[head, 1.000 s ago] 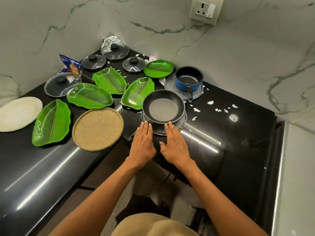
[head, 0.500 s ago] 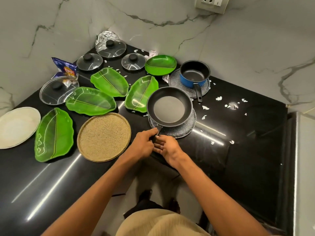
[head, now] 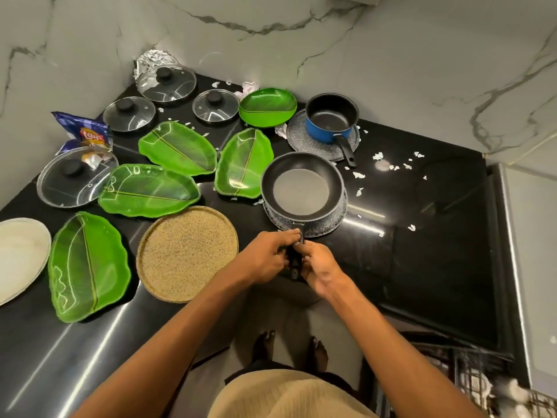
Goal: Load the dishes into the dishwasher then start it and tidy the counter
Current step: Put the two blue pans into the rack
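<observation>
2 hands held the frying pan's handle, ready to lift it.

The frying pan (head: 302, 186) sat on a speckled mat (head: 325, 220) in the middle of the frame, on the black counter (head: 422, 236). The left hand (head: 265, 257) and right hand (head: 321, 273) had fingers curled around its black handle (head: 294, 260), probably to carry it steady. A blue pot (head: 331, 120) stood above it. 5 green plates, like this leaf plate (head: 87, 267), lay to the left. The dishwasher rack (head: 470, 375) waited at the lower right.
</observation>
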### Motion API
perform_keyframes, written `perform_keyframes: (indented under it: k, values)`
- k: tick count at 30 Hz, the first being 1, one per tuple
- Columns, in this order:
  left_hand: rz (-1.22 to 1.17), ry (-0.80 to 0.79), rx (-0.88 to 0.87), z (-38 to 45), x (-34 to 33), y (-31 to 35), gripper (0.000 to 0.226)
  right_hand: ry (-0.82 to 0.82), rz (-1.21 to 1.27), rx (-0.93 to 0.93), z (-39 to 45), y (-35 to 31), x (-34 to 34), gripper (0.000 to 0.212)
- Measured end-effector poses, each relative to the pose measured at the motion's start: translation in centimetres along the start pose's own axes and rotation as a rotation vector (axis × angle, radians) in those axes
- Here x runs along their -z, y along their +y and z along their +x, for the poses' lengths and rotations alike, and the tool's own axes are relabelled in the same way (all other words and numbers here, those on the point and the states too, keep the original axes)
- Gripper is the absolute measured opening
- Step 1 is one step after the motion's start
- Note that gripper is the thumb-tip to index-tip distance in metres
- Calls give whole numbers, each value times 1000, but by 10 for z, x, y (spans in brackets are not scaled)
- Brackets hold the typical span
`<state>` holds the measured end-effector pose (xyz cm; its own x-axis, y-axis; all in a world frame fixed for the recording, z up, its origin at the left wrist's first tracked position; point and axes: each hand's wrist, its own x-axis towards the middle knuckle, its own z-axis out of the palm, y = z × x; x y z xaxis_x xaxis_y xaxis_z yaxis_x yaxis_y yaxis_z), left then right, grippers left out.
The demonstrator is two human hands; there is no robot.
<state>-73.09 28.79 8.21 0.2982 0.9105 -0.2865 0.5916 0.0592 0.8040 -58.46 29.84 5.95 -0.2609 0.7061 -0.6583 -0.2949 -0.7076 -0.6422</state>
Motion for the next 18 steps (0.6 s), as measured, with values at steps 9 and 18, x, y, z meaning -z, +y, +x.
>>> perform_keyframes:
  k: [9, 18]
  values:
    - [331, -49, -448, -3, 3, 11, 62, 214, -248, 208, -45, 16, 15, 11]
    - [604, -69, -845, -2, -20, 48, 67, 451, -595, 339, -110, 47, 38, 13]
